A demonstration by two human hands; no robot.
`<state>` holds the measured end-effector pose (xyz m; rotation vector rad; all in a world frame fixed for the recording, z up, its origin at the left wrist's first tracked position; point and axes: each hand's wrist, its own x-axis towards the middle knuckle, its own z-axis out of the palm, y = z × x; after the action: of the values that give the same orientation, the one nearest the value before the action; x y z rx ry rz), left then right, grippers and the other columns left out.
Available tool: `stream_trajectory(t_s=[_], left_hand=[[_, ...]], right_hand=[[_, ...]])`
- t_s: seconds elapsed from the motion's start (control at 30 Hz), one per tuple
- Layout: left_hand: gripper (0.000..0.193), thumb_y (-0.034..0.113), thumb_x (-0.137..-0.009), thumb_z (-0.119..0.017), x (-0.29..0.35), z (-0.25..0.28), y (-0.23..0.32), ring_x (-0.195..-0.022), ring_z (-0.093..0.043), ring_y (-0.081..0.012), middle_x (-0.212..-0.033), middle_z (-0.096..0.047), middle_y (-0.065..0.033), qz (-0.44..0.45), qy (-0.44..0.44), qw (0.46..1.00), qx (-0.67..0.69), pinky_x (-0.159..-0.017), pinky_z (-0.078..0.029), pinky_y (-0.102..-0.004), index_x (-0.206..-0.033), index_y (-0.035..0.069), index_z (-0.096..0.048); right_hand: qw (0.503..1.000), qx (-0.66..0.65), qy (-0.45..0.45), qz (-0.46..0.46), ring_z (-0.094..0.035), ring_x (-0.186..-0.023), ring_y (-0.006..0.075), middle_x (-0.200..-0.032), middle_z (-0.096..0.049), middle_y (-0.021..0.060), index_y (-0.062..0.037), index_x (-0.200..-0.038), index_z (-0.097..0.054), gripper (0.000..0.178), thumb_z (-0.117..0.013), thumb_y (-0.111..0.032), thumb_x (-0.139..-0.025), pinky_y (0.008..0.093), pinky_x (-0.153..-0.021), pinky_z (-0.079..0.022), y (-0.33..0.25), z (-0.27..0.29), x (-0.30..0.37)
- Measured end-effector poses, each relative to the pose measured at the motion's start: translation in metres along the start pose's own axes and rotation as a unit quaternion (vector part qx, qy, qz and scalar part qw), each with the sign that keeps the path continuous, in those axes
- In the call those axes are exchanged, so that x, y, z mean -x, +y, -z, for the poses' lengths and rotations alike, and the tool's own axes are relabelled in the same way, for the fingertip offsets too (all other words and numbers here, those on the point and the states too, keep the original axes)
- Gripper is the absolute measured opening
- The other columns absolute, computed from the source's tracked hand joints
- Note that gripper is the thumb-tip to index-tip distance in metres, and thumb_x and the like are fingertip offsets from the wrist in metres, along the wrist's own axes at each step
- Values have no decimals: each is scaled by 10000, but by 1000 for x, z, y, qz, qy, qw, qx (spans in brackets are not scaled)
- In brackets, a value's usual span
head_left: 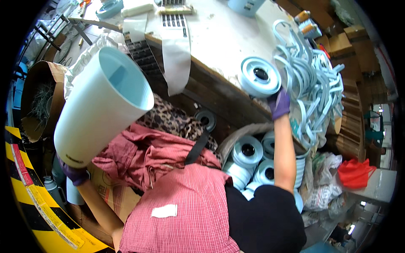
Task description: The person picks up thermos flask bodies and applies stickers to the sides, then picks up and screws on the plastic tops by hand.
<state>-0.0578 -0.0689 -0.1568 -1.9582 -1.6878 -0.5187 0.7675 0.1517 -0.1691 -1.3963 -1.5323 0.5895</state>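
Observation:
A large light-blue plastic tumbler body (90,111) is tilted on the left, its open mouth towards the upper right. My left hand (75,173), in a purple glove, holds it near the base, with most of its fingers hidden behind it. At the table's near edge, my gloved right hand (279,105) grips a round light-blue lid (249,80) with a dark centre. The lid hides some of that hand's fingers.
Light-blue curved handles (312,80) are heaped on the right of the white table (219,38). Below it, a bag holds several similar lids (247,154). Label strips (176,63) hang over the edge. A cardboard box (55,74) and a yellow-black striped barrier (31,206) are at left.

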Motion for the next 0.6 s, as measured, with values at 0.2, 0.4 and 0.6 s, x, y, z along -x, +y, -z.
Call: stream_trajectory(t_s=[0.2,0.4,0.6], left_hand=[[500,207,-759,-851,3,42,59,-1219,-611,-364,-1319,-653,-165,54,-33,998,-14,-1024,-492,-462,-1220,76,-708],[445,202,-871,-748,-4,-10,58,-1208,-591,-354,-1269,-644,-172,142,-16,989,33,-1006,-490,-444,-1278,51,-649],[375,185,-987,-624,-54,-6,145,-1120,-620,-284,-1235,-638,-155,206,67,942,257,-972,-502,-373,-1302,-14,-589]], right_hand=[[908,336,40,248,-345,-1470,381,-1519,-452,190,-86,-1476,-506,652,-681,-430,-951,525,-1215,-256,-116,-39,37],[830,433,-85,340,-584,-1225,380,-1436,-587,123,-129,-1354,-643,624,-737,-508,-867,525,-1031,-435,-112,-73,-10],[957,-114,156,215,-619,-1167,356,-1393,-558,278,114,-1475,-396,768,-517,-494,-1021,439,-971,-528,-187,-138,26]])
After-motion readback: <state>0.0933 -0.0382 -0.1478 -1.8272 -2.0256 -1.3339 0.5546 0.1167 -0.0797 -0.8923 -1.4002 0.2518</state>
